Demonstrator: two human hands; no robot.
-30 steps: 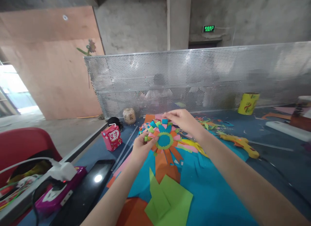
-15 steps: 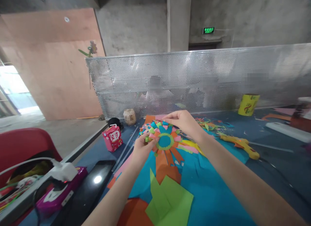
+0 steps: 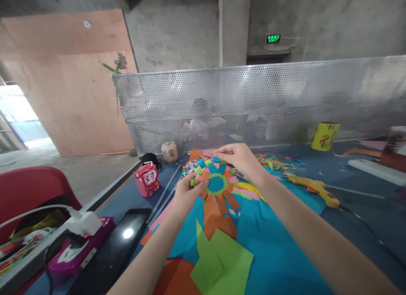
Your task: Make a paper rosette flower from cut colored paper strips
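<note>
A round paper flower (image 3: 217, 184) with a blue centre, a green fringed ring and orange, pink, green and blue strips is held up over the table. My left hand (image 3: 187, 191) pinches its left side, thumb on the front near the centre. At the flower's top edge, the thumb and fingers of my right hand (image 3: 236, 157) are closed on a blue paper strip (image 3: 217, 159). Beneath lie blue paper sheets (image 3: 269, 244), orange paper (image 3: 218, 225) and a folded green paper (image 3: 230, 261).
A yellow glue gun (image 3: 317, 189) with a cord lies at right, near a yellow tape roll (image 3: 325, 136). To the left are a pink drink carton (image 3: 147, 179), a phone (image 3: 127, 235), clear glue sticks (image 3: 163, 193) and a purple power strip (image 3: 79, 252). A perforated metal screen (image 3: 241, 104) stands behind.
Both hands keep their hold on the flower with hardly any movement. The blue strip at the top edge shifts very slightly under my right fingers.
</note>
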